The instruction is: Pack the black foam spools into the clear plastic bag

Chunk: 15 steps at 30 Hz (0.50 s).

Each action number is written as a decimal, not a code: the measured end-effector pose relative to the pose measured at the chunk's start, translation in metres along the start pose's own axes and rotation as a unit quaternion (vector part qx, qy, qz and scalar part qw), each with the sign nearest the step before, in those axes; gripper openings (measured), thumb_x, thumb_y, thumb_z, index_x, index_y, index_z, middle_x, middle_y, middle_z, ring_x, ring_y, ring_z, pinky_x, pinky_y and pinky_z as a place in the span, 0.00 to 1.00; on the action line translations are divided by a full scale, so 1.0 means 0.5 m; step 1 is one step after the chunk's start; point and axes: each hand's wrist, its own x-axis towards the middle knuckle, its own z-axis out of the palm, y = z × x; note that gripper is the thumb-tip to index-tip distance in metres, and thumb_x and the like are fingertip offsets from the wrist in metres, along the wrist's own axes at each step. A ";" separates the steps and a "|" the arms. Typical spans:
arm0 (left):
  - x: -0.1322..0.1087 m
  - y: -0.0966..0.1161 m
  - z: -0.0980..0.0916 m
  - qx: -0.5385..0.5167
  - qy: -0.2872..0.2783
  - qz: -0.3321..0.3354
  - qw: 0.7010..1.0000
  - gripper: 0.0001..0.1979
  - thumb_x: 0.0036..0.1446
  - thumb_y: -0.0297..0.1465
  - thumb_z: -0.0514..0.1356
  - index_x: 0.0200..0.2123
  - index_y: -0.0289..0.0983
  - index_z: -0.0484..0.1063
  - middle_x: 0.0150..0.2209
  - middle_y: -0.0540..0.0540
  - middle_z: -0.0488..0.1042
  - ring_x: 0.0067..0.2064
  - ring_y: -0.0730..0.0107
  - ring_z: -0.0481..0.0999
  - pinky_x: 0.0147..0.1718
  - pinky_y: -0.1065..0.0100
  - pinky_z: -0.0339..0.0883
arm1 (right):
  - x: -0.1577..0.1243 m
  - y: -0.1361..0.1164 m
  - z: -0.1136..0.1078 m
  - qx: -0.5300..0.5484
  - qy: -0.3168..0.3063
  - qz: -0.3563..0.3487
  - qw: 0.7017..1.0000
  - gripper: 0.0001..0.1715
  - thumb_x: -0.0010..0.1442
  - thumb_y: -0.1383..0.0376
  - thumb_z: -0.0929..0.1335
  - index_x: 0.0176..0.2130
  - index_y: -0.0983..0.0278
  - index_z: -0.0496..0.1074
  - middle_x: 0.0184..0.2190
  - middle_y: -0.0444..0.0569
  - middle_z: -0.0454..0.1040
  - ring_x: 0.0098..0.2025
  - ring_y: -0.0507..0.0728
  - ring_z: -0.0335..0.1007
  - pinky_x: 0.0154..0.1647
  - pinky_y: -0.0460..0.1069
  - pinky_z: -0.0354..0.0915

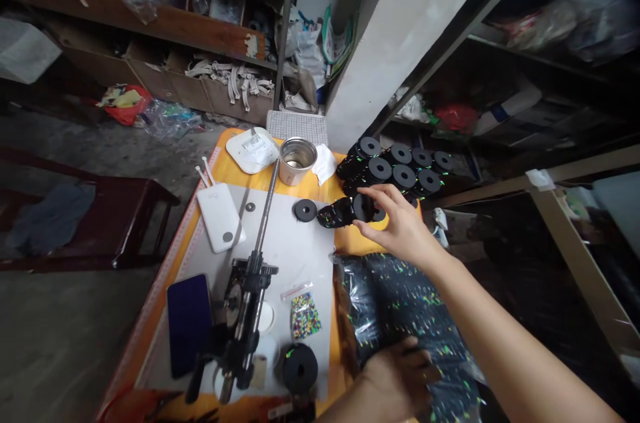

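Right hand (400, 226) stretched out past the far right corner of the grey rectangular mat (280, 263), fingers curled round one black roll speckled with green glitter (345, 211), lying on its side. Left hand (397, 380) lying flat and open on the black glitter-flecked sheet (400, 303) just right of that mat, gripping nothing. One loose flat black disc (305, 210) on the mat's far edge, one steel cup (297, 160) beyond it, and around eight more black rolls (395, 166) stacked beyond the right corner.

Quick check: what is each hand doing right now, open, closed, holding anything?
Left hand: resting palm down on the speckled black bag, gripping nothing.
Right hand: fingers closed around a speckled black roll.
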 end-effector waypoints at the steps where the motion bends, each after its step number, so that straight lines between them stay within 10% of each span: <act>1: 0.000 0.000 -0.003 0.002 -0.013 0.001 1.000 0.20 0.67 0.32 0.49 0.35 0.51 0.80 0.54 0.60 0.74 0.58 0.70 0.68 0.63 0.61 0.53 | 0.010 -0.001 0.002 -0.003 -0.009 -0.013 1.000 0.30 0.57 0.59 0.70 0.58 0.59 0.64 0.51 0.54 0.65 0.55 0.63 0.65 0.58 0.59 0.66; 15: 0.003 -0.008 -0.027 0.026 -0.071 0.025 0.997 0.22 0.67 0.32 0.46 0.41 0.54 0.80 0.54 0.62 0.75 0.59 0.71 0.68 0.64 0.63 0.55 | 0.042 0.022 0.027 0.005 -0.094 -0.089 0.992 0.32 0.56 0.64 0.69 0.60 0.59 0.63 0.54 0.55 0.65 0.58 0.63 0.63 0.60 0.63 0.65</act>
